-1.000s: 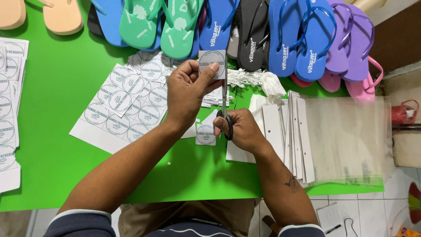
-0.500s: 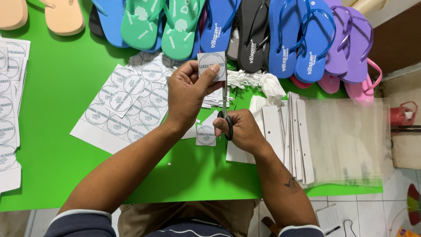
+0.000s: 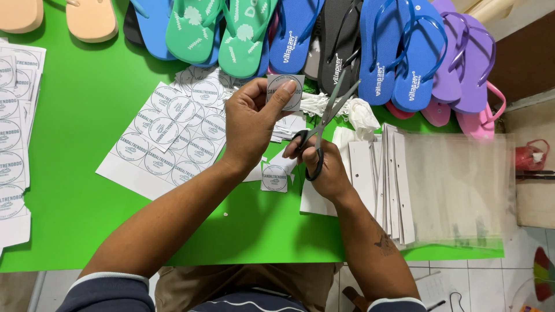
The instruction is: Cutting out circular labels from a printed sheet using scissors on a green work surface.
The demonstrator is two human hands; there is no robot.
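Above the left hand [image 3: 250, 124], the top edge cuts off the row of flip-flops [image 3: 324, 34]. The cut label [image 3: 285, 91] is partly covered by that hand's thumb. The scissors' [image 3: 324, 124] handle loops are largely hidden inside the right hand [image 3: 321, 164]. Far left of the grip, the sheets of round labels [image 3: 14, 133] run past the left edge.
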